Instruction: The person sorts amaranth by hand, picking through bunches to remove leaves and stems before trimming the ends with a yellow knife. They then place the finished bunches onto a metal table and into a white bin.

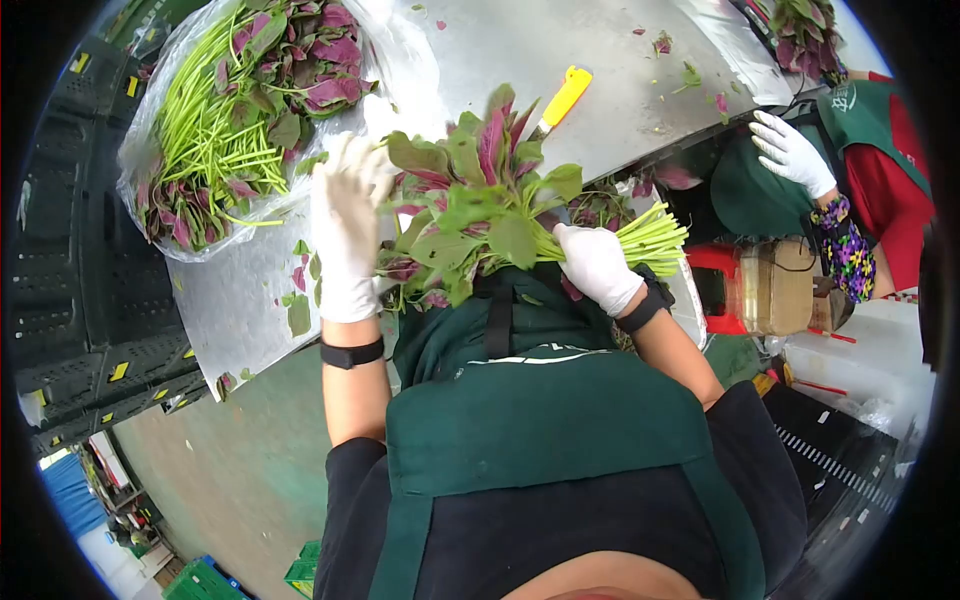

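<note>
A bunch of red amaranth (510, 237), green and purple leaves with pale green stems, lies across the front of my apron. My right hand (598, 262), in a white glove, is wrapped round its stems, whose ends stick out to the right. My left hand (350, 190), gloved too, is raised beside the leafy end with its fingers apart and nothing in them. Beyond it, a clear plastic bag (140, 165) holds a heap of more amaranth (225, 125). A yellow-handled knife (566, 98) rests on the metal table (470, 40) past the leaves.
Loose leaves (299, 312) are scattered on the table's left part. Black crates (65, 200) stand along the left. At the right, a co-worker's gloved hand (790, 152) is raised near a red stool (715, 285) and a cardboard box (775, 290).
</note>
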Motion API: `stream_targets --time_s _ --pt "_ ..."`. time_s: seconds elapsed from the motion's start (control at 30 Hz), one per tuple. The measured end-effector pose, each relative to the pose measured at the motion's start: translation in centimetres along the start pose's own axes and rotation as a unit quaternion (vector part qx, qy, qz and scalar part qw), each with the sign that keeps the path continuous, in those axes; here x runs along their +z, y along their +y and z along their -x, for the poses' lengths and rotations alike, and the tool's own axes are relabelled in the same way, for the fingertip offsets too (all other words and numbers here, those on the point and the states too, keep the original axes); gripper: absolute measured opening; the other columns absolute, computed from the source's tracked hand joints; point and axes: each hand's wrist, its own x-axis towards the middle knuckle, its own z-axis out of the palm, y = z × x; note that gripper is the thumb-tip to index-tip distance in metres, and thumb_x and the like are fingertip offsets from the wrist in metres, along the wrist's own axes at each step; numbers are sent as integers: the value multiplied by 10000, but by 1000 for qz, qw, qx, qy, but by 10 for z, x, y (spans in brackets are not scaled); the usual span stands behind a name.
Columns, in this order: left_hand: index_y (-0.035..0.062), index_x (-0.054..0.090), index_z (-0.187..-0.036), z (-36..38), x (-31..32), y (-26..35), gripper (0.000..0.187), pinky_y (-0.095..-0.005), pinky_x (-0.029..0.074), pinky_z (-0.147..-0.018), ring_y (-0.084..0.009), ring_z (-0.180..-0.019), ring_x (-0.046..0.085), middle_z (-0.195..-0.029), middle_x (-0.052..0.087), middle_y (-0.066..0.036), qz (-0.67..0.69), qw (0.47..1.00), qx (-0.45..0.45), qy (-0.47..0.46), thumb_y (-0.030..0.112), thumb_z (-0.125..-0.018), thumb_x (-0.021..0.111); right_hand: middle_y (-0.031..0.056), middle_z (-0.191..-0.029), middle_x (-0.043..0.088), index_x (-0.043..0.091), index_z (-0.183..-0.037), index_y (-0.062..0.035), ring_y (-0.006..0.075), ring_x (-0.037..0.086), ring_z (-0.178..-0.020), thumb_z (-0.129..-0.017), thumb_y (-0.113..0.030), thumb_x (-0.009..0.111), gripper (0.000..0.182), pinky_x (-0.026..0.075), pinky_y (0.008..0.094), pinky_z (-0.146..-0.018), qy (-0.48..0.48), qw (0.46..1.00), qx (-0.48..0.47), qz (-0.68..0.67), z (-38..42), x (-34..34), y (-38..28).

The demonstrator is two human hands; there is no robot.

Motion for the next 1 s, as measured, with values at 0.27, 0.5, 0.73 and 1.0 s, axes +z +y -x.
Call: stream_targets --time_s 0.27,0.5,0.73,1.0 --pt "-3 616 -1178 33 -18 30 274 -328 416 -1009 -183 -1108 587 -1160 647 -102 -327 939 92 59 164 -974 543 180 -889 676 579 -1015 -59 379 660 -827 -739 -69 625 280 518 469 -716 -29 997 33 -66 -2 14 2" --pt "88 695 -988 88 35 3 194 -291 450 -820 -158 -869 612 -924 674 -30 -529 836 135 -56 50 -799 720 171 -880 678 573 -1013 -63 372 663 -829 -751 -91 645 274 519 469 -713 -23 996 35 -78 0 17 1" --pt "132 681 -958 83 47 -39 290 -371 393 -832 -227 -895 586 -909 635 -17 -704 646 263 -130 101 -690 786 165 -871 678 567 -1005 -65 372 664 -830 -748 -115 683 286 521 467 -716 -22 997 29 -72 0 16 0" --pt "130 635 -865 83 46 -45 199 -359 403 -799 -201 -826 592 -868 618 -6 -694 632 341 -57 80 -709 748 155 -833 685 583 -922 -57 351 677 -773 -741 -89 650 196 531 441 -681 6 997 28 -71 0 20 -3"
